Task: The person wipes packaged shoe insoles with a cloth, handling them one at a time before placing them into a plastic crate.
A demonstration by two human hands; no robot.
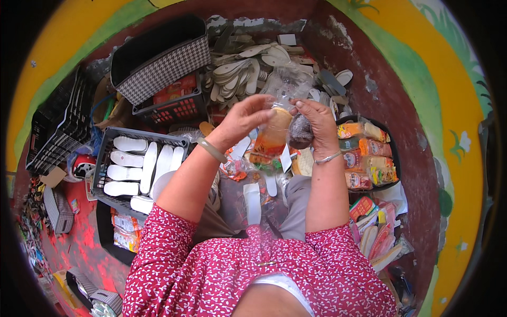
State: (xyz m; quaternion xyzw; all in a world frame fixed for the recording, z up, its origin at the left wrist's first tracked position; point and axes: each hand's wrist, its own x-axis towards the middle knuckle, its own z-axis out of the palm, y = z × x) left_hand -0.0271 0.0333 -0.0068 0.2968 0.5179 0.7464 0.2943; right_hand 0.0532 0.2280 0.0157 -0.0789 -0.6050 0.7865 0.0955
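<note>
Both hands are raised in front of me over the packing litter. My left hand (253, 115) has its fingers curled at the near edge of a clear plastic bag (263, 132) with orange print; whether it grips the bag is unclear. A tan insole (280, 117) shows in the bag. My right hand (319, 121) pinches the top of the bag's plastic between thumb and finger, with a dark grey fuzzy bundle (300, 132) against its palm. Below them a white insole strip (252, 202) lies near my lap.
A crate (138, 132) of white insoles stands left. A black tray (397, 158) of packaged insoles is at right. Loose insoles (237, 75) are piled ahead, beside a houndstooth fabric bin (166, 67) and a black crate (170, 109). More insoles (376, 241) lie lower right.
</note>
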